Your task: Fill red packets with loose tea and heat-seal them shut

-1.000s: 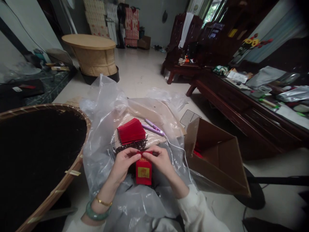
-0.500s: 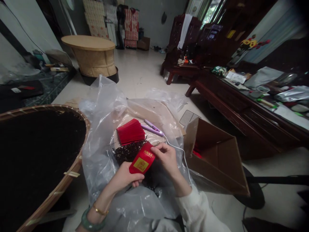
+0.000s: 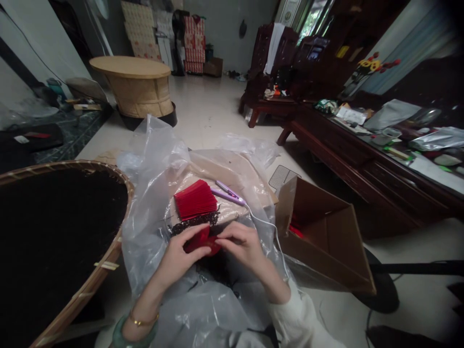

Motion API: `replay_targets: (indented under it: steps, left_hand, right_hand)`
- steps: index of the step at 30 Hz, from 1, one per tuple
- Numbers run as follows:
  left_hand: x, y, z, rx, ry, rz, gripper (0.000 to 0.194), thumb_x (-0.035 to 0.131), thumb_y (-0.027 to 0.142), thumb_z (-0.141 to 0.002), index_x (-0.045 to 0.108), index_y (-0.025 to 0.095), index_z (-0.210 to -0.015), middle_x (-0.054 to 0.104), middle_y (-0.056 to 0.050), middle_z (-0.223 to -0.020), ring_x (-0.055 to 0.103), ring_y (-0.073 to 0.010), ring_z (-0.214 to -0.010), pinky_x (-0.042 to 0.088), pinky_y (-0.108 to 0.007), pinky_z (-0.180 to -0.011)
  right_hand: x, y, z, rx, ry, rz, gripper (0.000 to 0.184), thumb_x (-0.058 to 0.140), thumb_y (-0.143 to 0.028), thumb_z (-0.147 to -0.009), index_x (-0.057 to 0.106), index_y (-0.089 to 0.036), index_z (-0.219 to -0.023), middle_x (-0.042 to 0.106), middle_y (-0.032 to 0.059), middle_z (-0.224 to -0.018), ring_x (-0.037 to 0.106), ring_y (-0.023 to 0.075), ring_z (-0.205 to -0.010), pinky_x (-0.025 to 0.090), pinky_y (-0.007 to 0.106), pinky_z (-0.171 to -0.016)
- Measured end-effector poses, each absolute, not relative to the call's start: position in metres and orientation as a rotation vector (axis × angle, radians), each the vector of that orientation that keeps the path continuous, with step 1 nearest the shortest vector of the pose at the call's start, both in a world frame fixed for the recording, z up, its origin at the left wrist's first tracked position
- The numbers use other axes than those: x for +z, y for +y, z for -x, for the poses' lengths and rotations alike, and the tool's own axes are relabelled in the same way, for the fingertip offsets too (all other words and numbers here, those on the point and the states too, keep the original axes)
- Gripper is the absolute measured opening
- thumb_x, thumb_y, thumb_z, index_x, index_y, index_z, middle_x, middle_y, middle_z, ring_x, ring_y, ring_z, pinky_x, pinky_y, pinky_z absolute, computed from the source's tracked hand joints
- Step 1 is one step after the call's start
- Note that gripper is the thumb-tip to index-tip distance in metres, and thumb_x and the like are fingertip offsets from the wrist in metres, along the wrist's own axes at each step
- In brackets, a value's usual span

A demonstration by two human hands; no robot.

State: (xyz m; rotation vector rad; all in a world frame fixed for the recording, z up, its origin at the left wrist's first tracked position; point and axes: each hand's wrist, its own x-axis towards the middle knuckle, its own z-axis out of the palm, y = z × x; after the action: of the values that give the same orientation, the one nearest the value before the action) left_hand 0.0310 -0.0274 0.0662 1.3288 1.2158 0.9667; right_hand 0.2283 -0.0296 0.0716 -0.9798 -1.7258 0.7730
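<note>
A small red packet (image 3: pixel 200 239) is held between both hands over a heap of dark, twisted dried leaves (image 3: pixel 195 221). My left hand (image 3: pixel 178 253) grips its left side with thumb and fingers. At its right edge my right hand (image 3: pixel 243 243) pinches it. The packet is tipped so that its printed face no longer shows, and its mouth looks spread. Just beyond the leaves lies a fanned stack of red packets (image 3: pixel 195 199). Beside that stack rests a purple hair straightener (image 3: pixel 230 194) with a white cord, on clear plastic sheeting (image 3: pixel 152 193).
A wide woven tray (image 3: pixel 125 212) full of dark leaves stands at left. To the right is an open cardboard box (image 3: pixel 326 237) with red packets inside. A wire rack (image 3: pixel 283 177) lies on the floor, near a long dark wooden table (image 3: pixel 348 159).
The red packet has been lowered and tilted, turning its printed front out of sight, and its mouth now looks spread. Both hands have shifted, the right one downward.
</note>
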Motion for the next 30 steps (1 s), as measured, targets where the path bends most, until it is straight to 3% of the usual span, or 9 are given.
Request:
replay_targets:
  steps: [2, 5, 11, 16, 22, 26, 30]
  left_hand:
    - [0.071, -0.027, -0.034, 0.996, 1.196, -1.308, 0.030, 0.074, 0.034, -0.065, 0.076, 0.020, -0.091, 0.077, -0.008, -0.100, 0.071, -0.0253, -0.094, 0.056, -0.037, -0.087]
    - [0.071, -0.029, -0.039, 1.051, 1.195, -1.139, 0.027, 0.075, 0.034, -0.063, 0.073, 0.018, -0.085, 0.078, -0.008, -0.088, 0.072, -0.0222, -0.078, 0.059, -0.030, -0.069]
    - [0.062, -0.033, -0.044, 1.224, 1.249, -0.840, 0.034, 0.080, 0.034, -0.056, 0.052, 0.019, -0.069, 0.065, 0.005, -0.055, 0.058, -0.0100, -0.047, 0.047, -0.018, -0.047]
    - [0.053, -0.034, -0.049, 1.257, 1.272, -0.882, 0.033, 0.080, 0.036, -0.056, 0.054, 0.019, -0.067, 0.064, 0.004, -0.057, 0.059, -0.0113, -0.050, 0.050, -0.020, -0.050]
    - [0.045, -0.036, -0.048, 1.451, 1.346, -1.103, 0.021, 0.075, 0.035, -0.065, 0.061, 0.020, -0.068, 0.070, -0.005, -0.089, 0.066, -0.0189, -0.083, 0.055, -0.029, -0.076]
    - [0.040, -0.038, -0.042, 1.367, 1.439, -1.250, 0.015, 0.072, 0.036, -0.068, 0.067, 0.022, -0.069, 0.067, -0.002, -0.074, 0.062, -0.0181, -0.074, 0.054, -0.030, -0.075]
    - [0.041, -0.038, -0.040, 1.296, 1.395, -1.360, 0.019, 0.069, 0.038, -0.072, 0.067, 0.021, -0.065, 0.067, -0.004, -0.075, 0.062, -0.0191, -0.077, 0.052, -0.031, -0.078]
  right_hand:
    - [0.075, -0.032, -0.227, 0.735, -1.807, 0.952, 0.014, 0.065, -0.031, -0.089, 0.074, -0.021, -0.085, 0.070, 0.0043, -0.075, 0.063, 0.0149, -0.068, 0.052, 0.026, -0.063]
    - [0.075, -0.034, -0.226, 0.715, -1.806, 0.968, 0.012, 0.064, -0.027, -0.089, 0.074, -0.021, -0.088, 0.070, 0.0044, -0.078, 0.063, 0.0150, -0.070, 0.052, 0.026, -0.064]
    - [0.065, -0.031, -0.219, 0.880, -1.588, 1.157, 0.013, 0.065, -0.029, -0.086, 0.067, -0.019, -0.078, 0.063, 0.0012, -0.071, 0.057, 0.0128, -0.062, 0.047, 0.024, -0.057]
    - [0.057, -0.033, -0.208, 1.162, -1.447, 1.189, 0.027, 0.068, -0.043, -0.081, 0.067, -0.018, -0.092, 0.061, 0.0000, -0.072, 0.052, 0.0103, -0.054, 0.042, 0.021, -0.046]
    - [0.054, -0.038, -0.203, 0.911, -1.555, 1.209, 0.025, 0.067, -0.037, -0.084, 0.067, -0.018, -0.067, 0.061, 0.0009, -0.063, 0.053, 0.0113, -0.056, 0.042, 0.022, -0.050]
    - [0.052, -0.040, -0.203, 0.788, -1.549, 1.170, 0.021, 0.064, -0.031, -0.087, 0.071, -0.019, -0.072, 0.067, 0.0037, -0.069, 0.059, 0.0143, -0.062, 0.047, 0.025, -0.058]
    - [0.050, -0.039, -0.207, 0.781, -1.526, 1.132, 0.015, 0.066, -0.030, -0.087, 0.074, -0.020, -0.078, 0.071, 0.0049, -0.075, 0.063, 0.0159, -0.067, 0.052, 0.027, -0.063]
